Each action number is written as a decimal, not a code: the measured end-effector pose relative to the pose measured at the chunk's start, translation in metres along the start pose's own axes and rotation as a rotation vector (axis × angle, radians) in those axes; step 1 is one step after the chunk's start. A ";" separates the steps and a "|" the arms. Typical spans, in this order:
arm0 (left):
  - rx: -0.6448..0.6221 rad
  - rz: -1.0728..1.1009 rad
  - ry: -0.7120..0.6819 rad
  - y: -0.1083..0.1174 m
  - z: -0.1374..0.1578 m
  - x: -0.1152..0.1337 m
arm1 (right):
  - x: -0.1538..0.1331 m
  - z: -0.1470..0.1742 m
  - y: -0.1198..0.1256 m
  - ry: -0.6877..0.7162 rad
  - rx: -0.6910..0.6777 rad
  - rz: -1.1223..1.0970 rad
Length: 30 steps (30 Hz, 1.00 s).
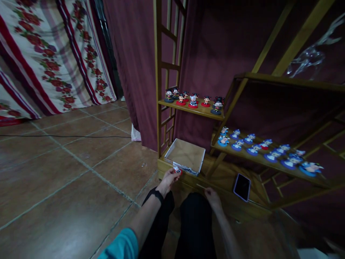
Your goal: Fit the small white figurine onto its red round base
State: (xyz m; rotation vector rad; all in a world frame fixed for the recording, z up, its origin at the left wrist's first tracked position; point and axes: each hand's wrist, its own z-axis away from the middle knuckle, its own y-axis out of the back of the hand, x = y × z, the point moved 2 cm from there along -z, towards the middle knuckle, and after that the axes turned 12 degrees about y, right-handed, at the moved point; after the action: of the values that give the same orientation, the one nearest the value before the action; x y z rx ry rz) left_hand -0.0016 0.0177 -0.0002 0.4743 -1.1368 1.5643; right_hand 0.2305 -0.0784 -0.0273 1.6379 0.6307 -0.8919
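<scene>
My left hand, with a dark band at the wrist, pinches a small figurine on a red base. It is held just in front of a shallow cardboard box standing on the lowest board. Fingers of my right hand are closed around a thin pale stick above my right knee; the stick's kind is too small to make out. Similar figurines on red and dark bases stand on the upper left shelf.
Several blue-based figurines line the right shelf. A phone lies on the low board to the right. Clear plastic hangs at the upper right. A black cable crosses the tiled floor beside a dark red curtain.
</scene>
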 end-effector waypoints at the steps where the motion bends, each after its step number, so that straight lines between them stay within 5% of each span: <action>1: -0.004 -0.021 -0.007 -0.001 0.000 -0.001 | -0.009 -0.007 -0.002 0.002 0.026 -0.132; 5: 0.012 -0.074 -0.034 -0.006 0.004 -0.001 | -0.055 -0.028 -0.026 -0.019 -0.024 -0.674; 7: 0.022 -0.078 -0.045 -0.008 0.006 -0.001 | -0.074 -0.032 -0.041 -0.050 -0.044 -0.763; 16: -0.082 -0.027 -0.010 -0.006 0.007 -0.001 | -0.095 -0.036 -0.086 -0.053 -0.125 -0.849; 20: -0.144 0.012 0.051 -0.007 0.005 -0.003 | -0.093 -0.040 -0.086 -0.068 -0.111 -0.869; 30: -0.078 0.051 0.064 -0.004 0.002 -0.005 | -0.086 -0.044 -0.083 -0.157 -0.141 -0.870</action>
State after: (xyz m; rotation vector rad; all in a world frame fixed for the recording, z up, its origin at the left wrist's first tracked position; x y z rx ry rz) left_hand 0.0037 0.0130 -0.0018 0.3432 -1.1638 1.5622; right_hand 0.1262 -0.0109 0.0006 1.1242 1.2999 -1.5304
